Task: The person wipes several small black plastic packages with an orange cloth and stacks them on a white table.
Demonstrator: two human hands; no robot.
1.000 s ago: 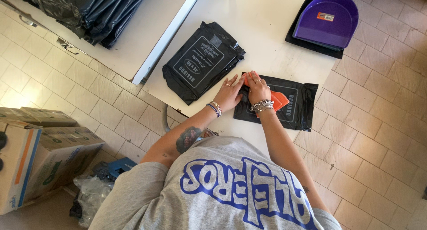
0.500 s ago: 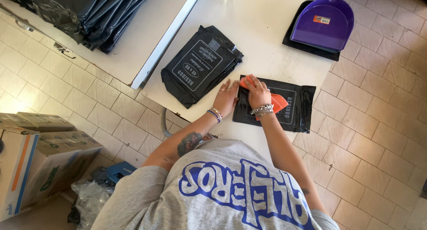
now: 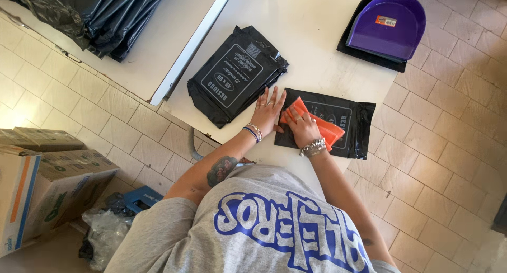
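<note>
We see left hand (image 3: 268,112) flat on white table (image 3: 311,35), fingers spread, palm down, just left of single black bag pack (image 3: 346,122). Right hand (image 3: 301,126) presses orange cloth (image 3: 322,128) onto that pack, fingers together-ish, resting on top, not pinching. Pack lies near table's front edge, white rounded label partly hidden. Further left, stack of black packs (image 3: 235,75), tilted, white-outlined rectangular label facing up. Far corner: purple dustpan (image 3: 388,27) with small orange sticker, sitting on black sheet. Cardboard boxes (image 3: 37,183) on floor, left.
</note>
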